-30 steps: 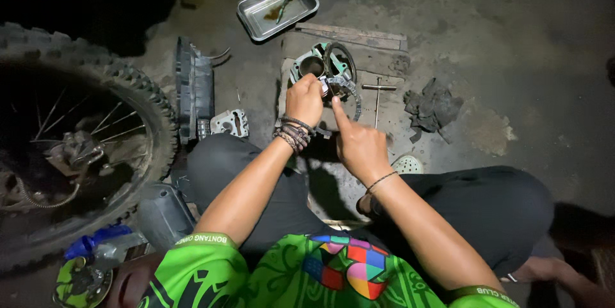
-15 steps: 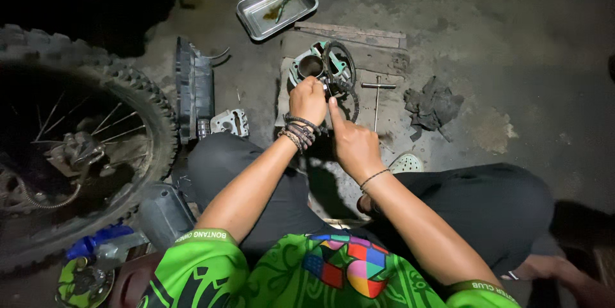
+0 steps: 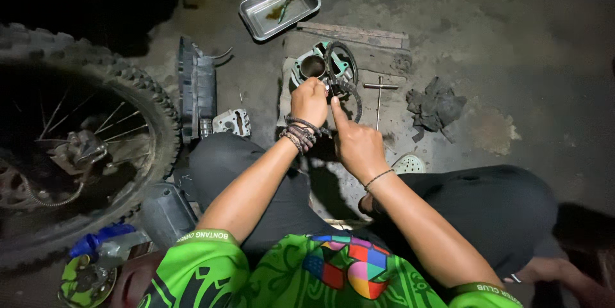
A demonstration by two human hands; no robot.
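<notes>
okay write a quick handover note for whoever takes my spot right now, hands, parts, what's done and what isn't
Left hand: closed on the dark ring gasket over the green metal engine cylinder.
Right hand: forefinger pressing the gasket's lower edge.
Cylinder sits on the wooden board; T-shaped wrench and dark rag lie to its right, steel tray behind.
Done: cylinder is off the bike.
Left: gasket not yet lying flat.

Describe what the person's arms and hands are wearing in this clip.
Both arms are bare from short bright green jersey sleeves with black patterning and a lettered hem. The left hand has a stack of dark beaded and corded bracelets at the wrist. The right hand has one thin bracelet. No gloves on either.
</notes>
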